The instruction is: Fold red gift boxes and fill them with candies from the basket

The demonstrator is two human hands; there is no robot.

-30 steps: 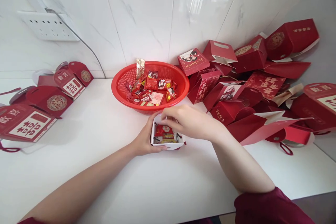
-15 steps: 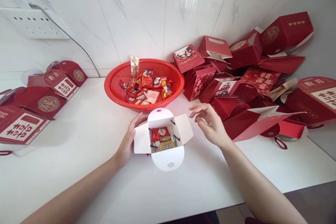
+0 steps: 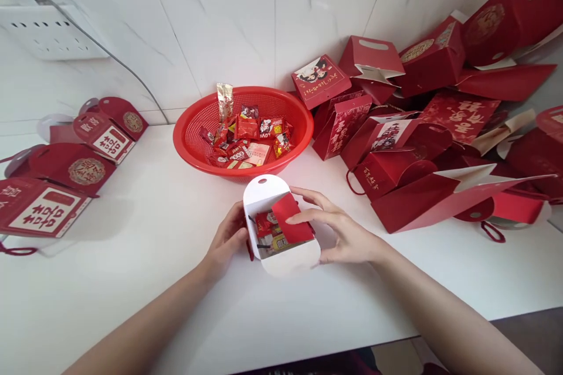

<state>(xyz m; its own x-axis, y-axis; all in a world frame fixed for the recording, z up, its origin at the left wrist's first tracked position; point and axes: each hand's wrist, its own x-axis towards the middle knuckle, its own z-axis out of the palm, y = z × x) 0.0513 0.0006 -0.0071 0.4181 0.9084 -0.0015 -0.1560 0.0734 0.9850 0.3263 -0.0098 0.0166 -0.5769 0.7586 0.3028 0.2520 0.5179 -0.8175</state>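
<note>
A small paper candy box (image 3: 291, 259), white inside, stands before me with its rounded front and back flaps spread outward. Wrapped sweets (image 3: 267, 224) lie inside. My left hand (image 3: 227, 245) is closed against the box's left side, fingers partly hidden behind it. Around the right side curls my right hand (image 3: 341, 231), one finger pressing the red-backed right flap (image 3: 288, 211) inward over the sweets. The left side flap is folded down out of clear view. Beyond the box sits a red plastic basket (image 3: 193, 155) of wrapped sweets.
Several red gift boxes (image 3: 65, 170) stand in a group at the left. A heap of red boxes (image 3: 409, 193) fills the right side against the tiled wall (image 3: 229, 23). A socket strip (image 3: 48, 32) with a grey cable is at upper left.
My right hand has come in from the right onto the box and folded its right flap inward. The left side flap no longer sticks out. The view has shifted slightly.
</note>
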